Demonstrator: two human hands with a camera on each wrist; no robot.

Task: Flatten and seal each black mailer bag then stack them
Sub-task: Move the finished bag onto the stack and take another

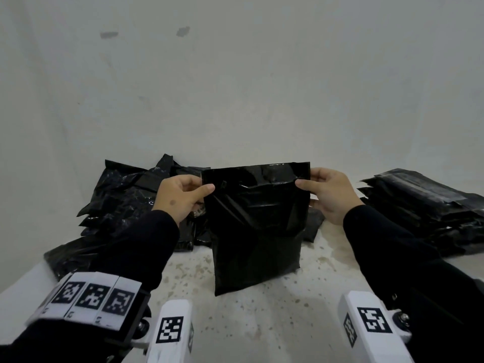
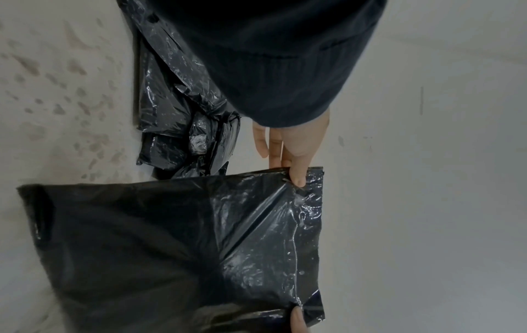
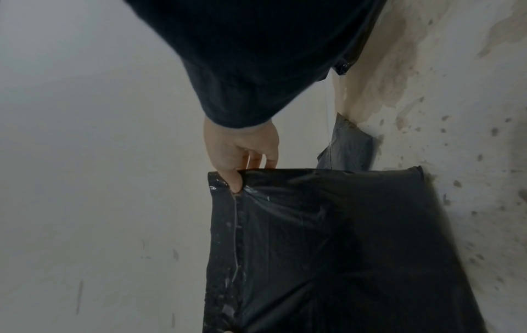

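I hold one black mailer bag (image 1: 256, 226) upright in front of me by its two top corners. My left hand (image 1: 183, 195) pinches the top left corner between thumb and fingers. My right hand (image 1: 324, 192) pinches the top right corner the same way. The bag's top flap stands up, and its body is creased and slightly puffed. Its lower edge is down at the tabletop; I cannot tell whether it touches. The left wrist view shows the left hand (image 2: 291, 153) on the bag (image 2: 171, 247). The right wrist view shows the right hand (image 3: 239, 153) on the bag (image 3: 328, 247).
A loose heap of crumpled black bags (image 1: 125, 205) (image 2: 177, 108) lies at the back left. A flatter stack of black bags (image 1: 424, 205) sits at the right. One small bag (image 1: 314, 224) (image 3: 350, 148) lies behind the held one. The speckled table (image 1: 262, 323) ends at a pale wall.
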